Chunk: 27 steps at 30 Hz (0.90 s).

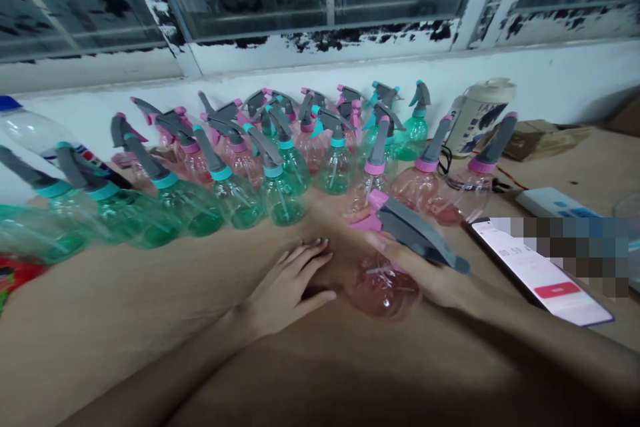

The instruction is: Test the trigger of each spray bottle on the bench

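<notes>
My right hand is wrapped round the neck of a pink spray bottle, just under its grey and pink trigger head. The bottle's clear pink body shows below my fingers, near the tabletop. To its left, my left hand lies palm down on the brown table, fingers spread, with nothing in it. Beyond both hands stand several green spray bottles with teal collars. Several other pink spray bottles stand behind and to the right of them.
A lit phone lies at the right, beside a white and blue box. Behind them stand a white printed container and a brown package. A large plastic bottle with a blue cap leans at the far left. A windowed wall borders the back.
</notes>
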Available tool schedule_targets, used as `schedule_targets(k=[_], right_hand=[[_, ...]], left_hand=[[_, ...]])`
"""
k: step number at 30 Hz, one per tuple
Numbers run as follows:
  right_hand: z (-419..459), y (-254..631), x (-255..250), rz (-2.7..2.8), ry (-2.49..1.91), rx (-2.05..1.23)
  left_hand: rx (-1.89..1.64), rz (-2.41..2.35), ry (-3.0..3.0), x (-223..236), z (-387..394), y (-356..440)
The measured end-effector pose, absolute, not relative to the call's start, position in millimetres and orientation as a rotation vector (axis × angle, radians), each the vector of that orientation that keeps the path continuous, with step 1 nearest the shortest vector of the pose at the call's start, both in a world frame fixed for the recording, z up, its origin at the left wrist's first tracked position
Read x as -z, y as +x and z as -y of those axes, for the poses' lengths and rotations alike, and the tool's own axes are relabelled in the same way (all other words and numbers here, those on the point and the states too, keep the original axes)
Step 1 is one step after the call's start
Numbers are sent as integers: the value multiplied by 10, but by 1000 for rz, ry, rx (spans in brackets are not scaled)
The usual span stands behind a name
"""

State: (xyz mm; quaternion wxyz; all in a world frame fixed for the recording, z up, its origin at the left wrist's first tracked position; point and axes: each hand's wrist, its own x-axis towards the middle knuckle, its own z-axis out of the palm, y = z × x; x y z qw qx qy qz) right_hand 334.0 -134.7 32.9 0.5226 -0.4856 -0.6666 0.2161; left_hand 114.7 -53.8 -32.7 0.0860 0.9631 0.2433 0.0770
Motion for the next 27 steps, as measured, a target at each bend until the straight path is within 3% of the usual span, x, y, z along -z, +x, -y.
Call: schedule_targets(k=[27], right_hand=[[1343, 3367, -303, 1657, -1195, -463]], left_hand=[[-209, -730, 2864, 302, 546, 1165]])
